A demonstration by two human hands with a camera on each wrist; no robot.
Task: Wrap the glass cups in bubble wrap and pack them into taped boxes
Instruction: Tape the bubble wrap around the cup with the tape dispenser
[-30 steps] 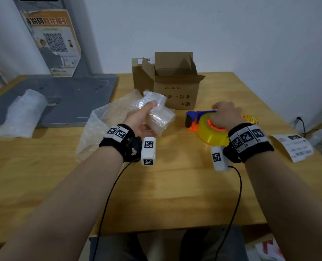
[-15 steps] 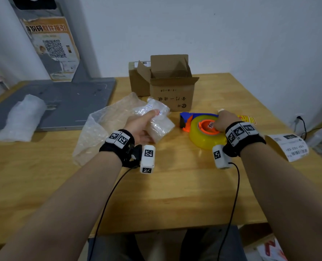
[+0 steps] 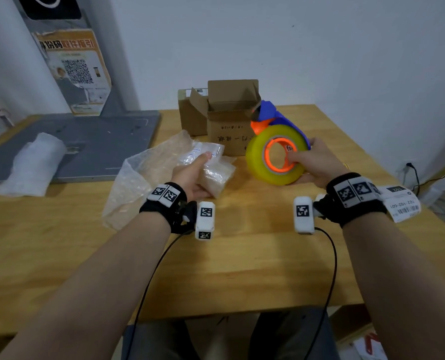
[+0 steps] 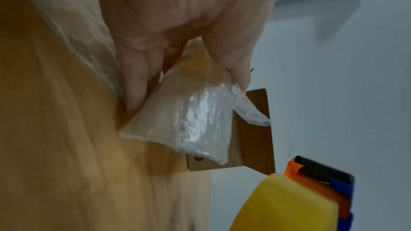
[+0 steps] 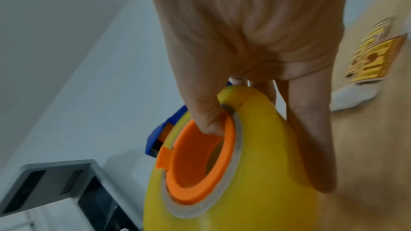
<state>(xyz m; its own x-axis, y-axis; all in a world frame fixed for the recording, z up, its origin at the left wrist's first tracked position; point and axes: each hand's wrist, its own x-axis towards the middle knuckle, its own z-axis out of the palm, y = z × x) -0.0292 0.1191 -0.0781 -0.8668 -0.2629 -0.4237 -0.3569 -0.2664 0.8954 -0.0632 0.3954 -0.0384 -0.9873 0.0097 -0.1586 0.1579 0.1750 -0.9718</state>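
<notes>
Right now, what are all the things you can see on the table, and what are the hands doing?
Wrapped cup: one, clear bubble wrap, gripped above table.
Tape dispenser: one, yellow roll, orange core, blue body, lifted.
Open box: one, brown, table's far side.
Second box: one, brown, behind it.
Loose bubble wrap: one sheet, clear, table centre.
Wrapped bundle: one, white, far left.
Paper label: one, white, right.
Left hand: holds cup.
Right hand: grips dispenser.

Left hand (image 4: 177, 29) round wrapped cup (image 4: 184, 119) — box (image 4: 255, 138) behind
</notes>
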